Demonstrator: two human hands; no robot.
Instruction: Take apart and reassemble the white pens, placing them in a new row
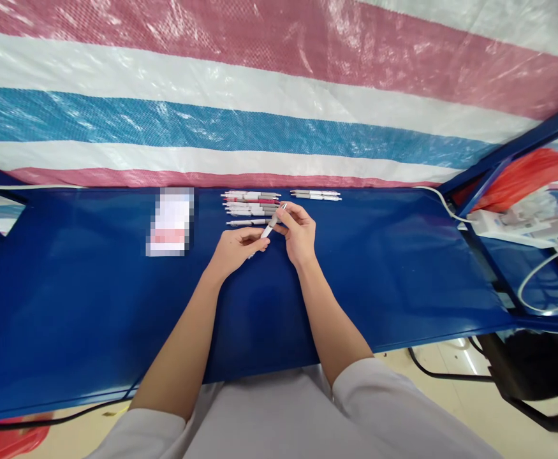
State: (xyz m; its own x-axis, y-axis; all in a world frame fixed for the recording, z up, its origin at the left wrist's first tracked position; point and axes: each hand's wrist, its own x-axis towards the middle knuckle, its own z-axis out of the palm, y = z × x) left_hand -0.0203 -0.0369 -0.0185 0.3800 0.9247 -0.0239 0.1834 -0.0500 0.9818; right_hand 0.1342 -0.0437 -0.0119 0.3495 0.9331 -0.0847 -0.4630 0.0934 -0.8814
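White pen is held over the table, its near end pinched by the fingers of the left hand, its far end by the right hand's; long axis is slanted away rightward. Other pens are laid just beyond.

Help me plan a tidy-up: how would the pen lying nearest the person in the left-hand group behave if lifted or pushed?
The pen would probably feel light, given its slim barrel. Its straight form suggests it would stay stiff when lifted. Pushed sideways, it might roll or slide, since the blue table looks flat and glossy.
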